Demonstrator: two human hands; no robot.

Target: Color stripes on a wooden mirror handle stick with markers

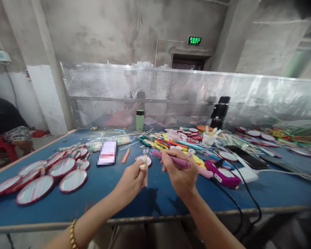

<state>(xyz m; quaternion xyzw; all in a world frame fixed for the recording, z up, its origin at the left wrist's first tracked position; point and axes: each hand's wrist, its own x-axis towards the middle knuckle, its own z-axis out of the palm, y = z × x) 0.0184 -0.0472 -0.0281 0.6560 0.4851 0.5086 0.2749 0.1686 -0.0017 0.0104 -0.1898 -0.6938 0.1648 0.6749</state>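
Note:
My left hand is closed around a flat wooden stick that stands nearly upright. Behind the stick's upper part shows a small pale disc with a red rim; I cannot tell whether the two are joined. A thick purple pen-shaped tool is gripped in my right hand, its tip pointing left toward the top of the stick. Right of that hand lies a purple device with a pale panel. An orange stick rests beyond my left hand.
Several red-rimmed discs cover the left of the blue table. A phone, scissors, a white cup of pens, a green bottle and a black flask stand or lie farther back. Cables cross the right front edge.

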